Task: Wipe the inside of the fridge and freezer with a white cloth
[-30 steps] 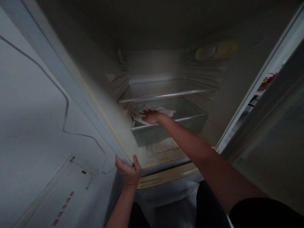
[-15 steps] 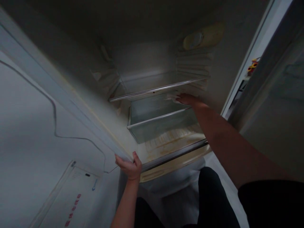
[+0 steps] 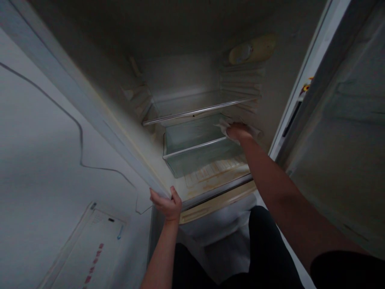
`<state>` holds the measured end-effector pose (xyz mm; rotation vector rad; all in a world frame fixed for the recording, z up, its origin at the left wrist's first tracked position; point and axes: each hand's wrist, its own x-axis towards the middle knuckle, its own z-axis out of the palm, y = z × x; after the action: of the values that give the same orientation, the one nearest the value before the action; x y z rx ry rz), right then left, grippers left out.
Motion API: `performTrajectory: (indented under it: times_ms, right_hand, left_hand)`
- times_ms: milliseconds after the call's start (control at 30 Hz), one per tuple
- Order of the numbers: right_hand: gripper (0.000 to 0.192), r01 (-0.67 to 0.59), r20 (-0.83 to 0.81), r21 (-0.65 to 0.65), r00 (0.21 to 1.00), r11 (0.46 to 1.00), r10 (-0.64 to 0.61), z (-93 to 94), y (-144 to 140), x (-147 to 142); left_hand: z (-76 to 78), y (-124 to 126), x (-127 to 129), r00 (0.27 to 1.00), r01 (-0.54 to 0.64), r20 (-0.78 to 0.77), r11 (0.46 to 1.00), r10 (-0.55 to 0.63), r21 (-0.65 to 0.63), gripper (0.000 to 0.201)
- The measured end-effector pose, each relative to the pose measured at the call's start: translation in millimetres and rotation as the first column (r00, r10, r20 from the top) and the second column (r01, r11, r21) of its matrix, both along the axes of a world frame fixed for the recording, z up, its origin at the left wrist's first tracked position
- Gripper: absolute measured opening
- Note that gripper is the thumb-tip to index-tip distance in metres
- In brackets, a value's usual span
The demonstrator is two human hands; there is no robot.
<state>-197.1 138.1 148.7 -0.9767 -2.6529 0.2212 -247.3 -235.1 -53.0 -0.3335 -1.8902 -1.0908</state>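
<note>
Cloth (image 3: 223, 127) and my right hand (image 3: 238, 131) moved right along drawer (image 3: 192, 160), finger closure unclear, left hand (image 3: 169, 206) clasping fridge's left edge (image 3: 146, 175)

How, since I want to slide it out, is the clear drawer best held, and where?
I'd grip the drawer at the left stretch of its front rim, coming from the front, probably with fingers over the top. That straight edge shows bare there, with the open top behind it. The right hand and cloth hide the edge's right end.

Cloth (image 3: 223, 125) partly hidden by right hand (image 3: 239, 131) — red lettering (image 3: 96, 260) blurred
</note>
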Motion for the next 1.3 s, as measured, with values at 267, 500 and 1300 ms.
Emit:
performTrajectory:
  times_ms: [267, 500, 1300]
  right_hand:
    - [0.058, -0.224, -0.347, 0.219, 0.892, 0.950, 0.291, -71.9, -111.9, 2.6]
    - [0.066, -0.737, -0.148, 0.300, 0.591, 0.605, 0.793, -112.6, -226.4, -33.0]
    - [0.073, 0.344, -0.240, -0.107, 0.902, 0.933, -0.360, -90.2, -62.3, 20.2]
  left_hand:
    - [3.5, 1.6, 2.2, 1.000, 0.007, 0.013, 1.000, -0.007, 0.009, 0.088]
    - [2.1, 0.6, 0.9, 1.000, -0.009, -0.010, 0.999, 0.009, -0.033, 0.086]
    - [0.9, 2.2, -2.6, 0.999, -0.014, 0.047, 1.000, 0.013, 0.011, 0.093]
